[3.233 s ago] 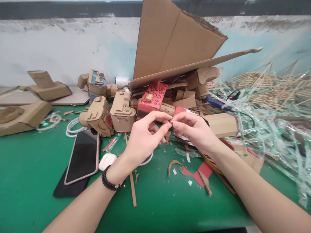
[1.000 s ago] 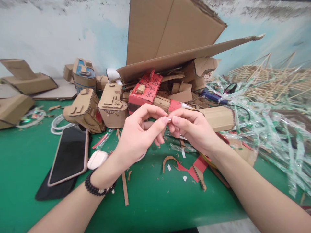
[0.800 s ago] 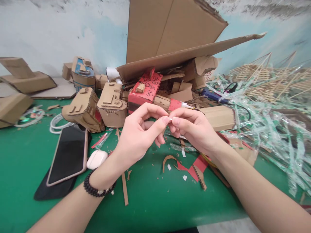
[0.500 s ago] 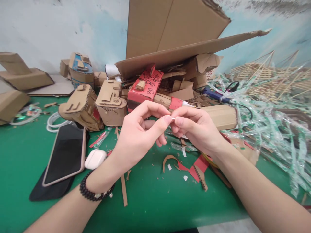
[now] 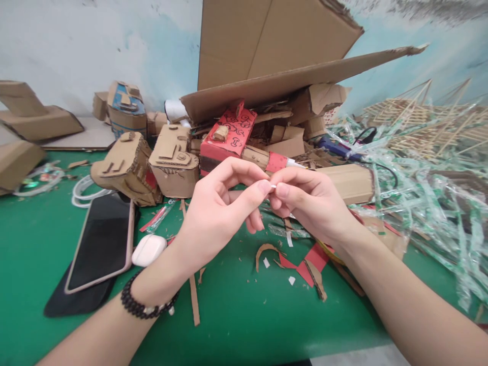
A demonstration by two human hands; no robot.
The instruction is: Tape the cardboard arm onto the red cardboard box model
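My left hand [image 5: 224, 208] and my right hand [image 5: 310, 201] meet fingertip to fingertip above the green table. Between their thumbs and forefingers they pinch a small white piece [image 5: 273, 186], of which only a sliver shows; its kind is hard to tell. Behind my hands lies a cardboard model with a red, black-patterned box [image 5: 229, 134] and a brown tube with a red band [image 5: 275, 162]. Under my right wrist a yellow ring-shaped edge [image 5: 330, 251] partly shows.
Left of my hands are a phone [image 5: 101, 241], a white earbud case [image 5: 149, 250] and cardboard models [image 5: 175, 162]. Cardboard and red scraps [image 5: 314, 262] lie on the green table [image 5: 236, 315]. To the right spread clear-green plastic strips [image 5: 423, 218], a blue tool [image 5: 337, 146] and wooden sticks [image 5: 415, 117].
Almost nothing differs. Both hands keep the same pinch on the white piece, and the view has shifted only very slightly.
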